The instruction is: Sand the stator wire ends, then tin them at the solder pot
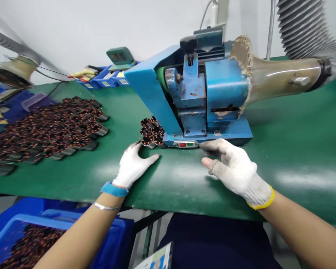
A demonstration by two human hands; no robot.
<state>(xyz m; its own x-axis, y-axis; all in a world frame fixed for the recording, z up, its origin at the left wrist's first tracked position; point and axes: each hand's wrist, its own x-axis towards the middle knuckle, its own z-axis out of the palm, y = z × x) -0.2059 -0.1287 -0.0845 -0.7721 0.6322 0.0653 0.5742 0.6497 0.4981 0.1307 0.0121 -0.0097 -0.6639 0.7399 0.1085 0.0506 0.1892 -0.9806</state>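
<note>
Head view: cylinders (156, 130) beside left hand (133, 164), axes vertical, openings upward.

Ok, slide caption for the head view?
Gloved left hand near small parts, right hand beside the switch of a blue machine.

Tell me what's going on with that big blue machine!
A person in gloves is at the blue machine on a green table. The right hand is by its red and green switch. The left hand is spread beside a little cluster of round parts. Neither seems to hold anything. Many more parts sit off to the left.
</note>
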